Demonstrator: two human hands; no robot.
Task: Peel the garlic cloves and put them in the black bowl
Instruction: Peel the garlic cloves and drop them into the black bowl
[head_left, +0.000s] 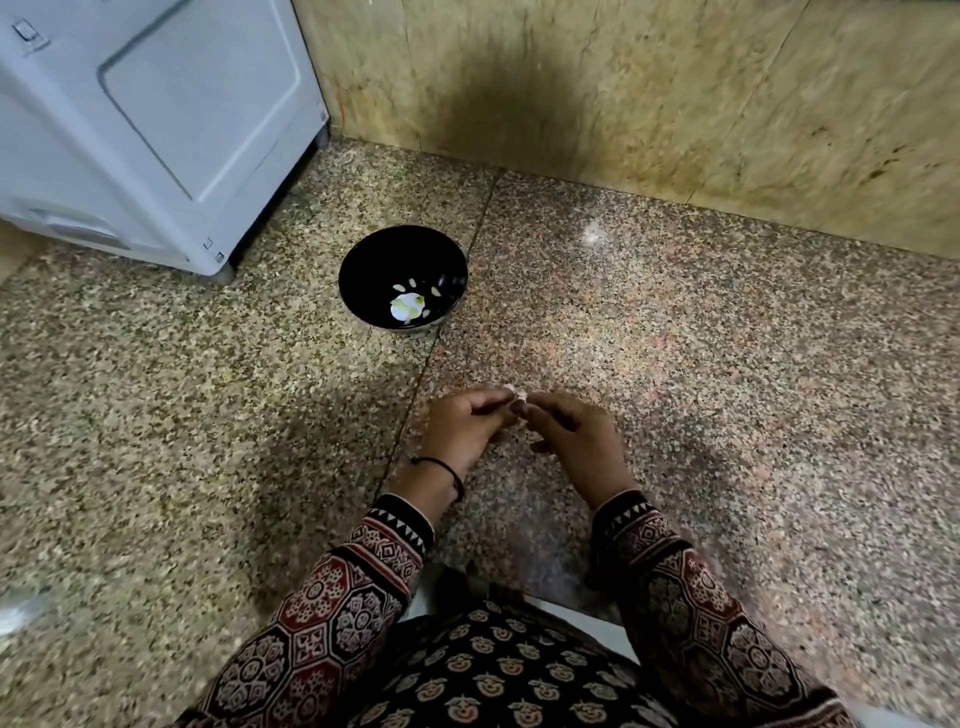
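Nearest, beyond the patterned sleeves (363, 571) and above the speckled stone floor (675, 338), a garlic clove (517, 395) is pinched between the curled fingertips of the left hand (462, 431) and the right hand (576, 441), which meet over it. Only a small, pale, pinkish scrap of it is seen, the rest being hidden by the fingers. It is judged very light and firm inside, with a dry, papery skin that tears easily. Once bared it is likely to be slippery, so it is best held by its ends while the skin is lifted at the tip. Farther off, well apart, the black bowl (363, 249) is set on the floor, with several pale peeled cloves (410, 306) lying at its bottom.
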